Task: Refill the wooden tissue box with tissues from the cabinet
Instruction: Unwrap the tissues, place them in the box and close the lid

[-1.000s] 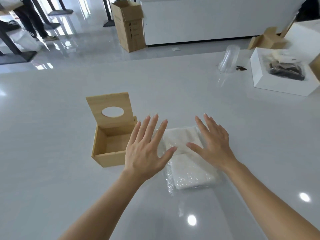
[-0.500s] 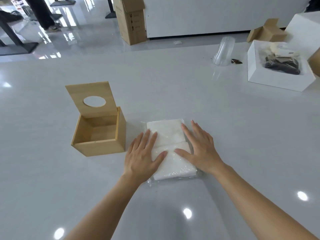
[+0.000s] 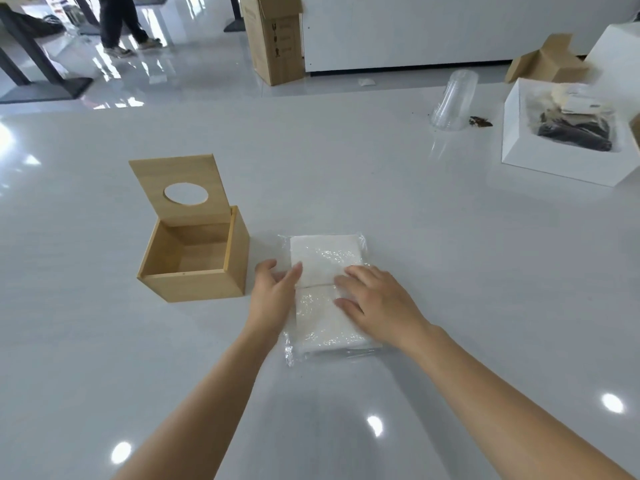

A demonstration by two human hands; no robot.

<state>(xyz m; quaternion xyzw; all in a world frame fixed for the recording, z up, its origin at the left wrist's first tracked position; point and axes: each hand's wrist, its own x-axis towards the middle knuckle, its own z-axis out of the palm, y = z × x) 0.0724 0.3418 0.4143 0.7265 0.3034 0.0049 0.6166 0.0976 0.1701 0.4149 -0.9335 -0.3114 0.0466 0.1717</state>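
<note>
both hands on the wrapped tissue pack (image 3: 325, 292)
left hand (image 3: 275, 294) cups its left edge, fingers curled; right hand (image 3: 375, 301) lies flat on top; pack lies on the tabletop (image 3: 415, 237) just beside the open wooden tissue box (image 3: 197, 258).

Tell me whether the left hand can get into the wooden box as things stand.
Probably yes. The wooden box has its lid tilted up, so the top is open, and it sits just left of the left hand, with nothing between them on the table.

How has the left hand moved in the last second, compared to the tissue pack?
Yes. The left hand has come down from above the tissue pack onto its left edge, fingers curling around the side near the wooden box.
</note>
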